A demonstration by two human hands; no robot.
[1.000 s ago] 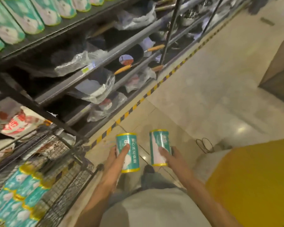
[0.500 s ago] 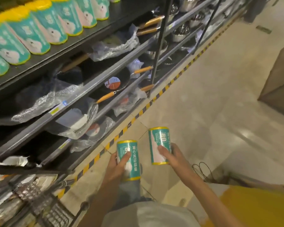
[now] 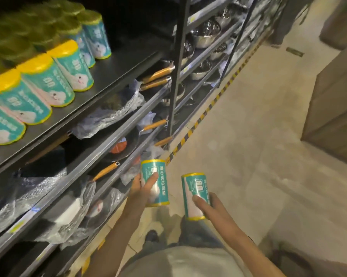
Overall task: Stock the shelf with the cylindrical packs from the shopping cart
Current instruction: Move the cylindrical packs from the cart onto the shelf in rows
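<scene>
Upright, two teal cylindrical packs with yellow rims, held side by side over the floor [image 3: 258,136] in front of the shelving. Left pack [image 3: 155,182] gripped by the left hand [image 3: 142,189], fingers wrapped round its side. Right pack [image 3: 195,194], slightly lower, clasped by the right hand [image 3: 209,206], thumb across its front. Up on the dark shelf [image 3: 116,70], a row of matching stocked packs [image 3: 68,64] standing. Below, wrapped pans [image 3: 126,140] with wooden handles.

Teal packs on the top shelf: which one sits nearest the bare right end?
The pack at the far right of the row, deepest along the shelf. Bare shelf lies to its right; every other pack has a neighbour there.
</scene>
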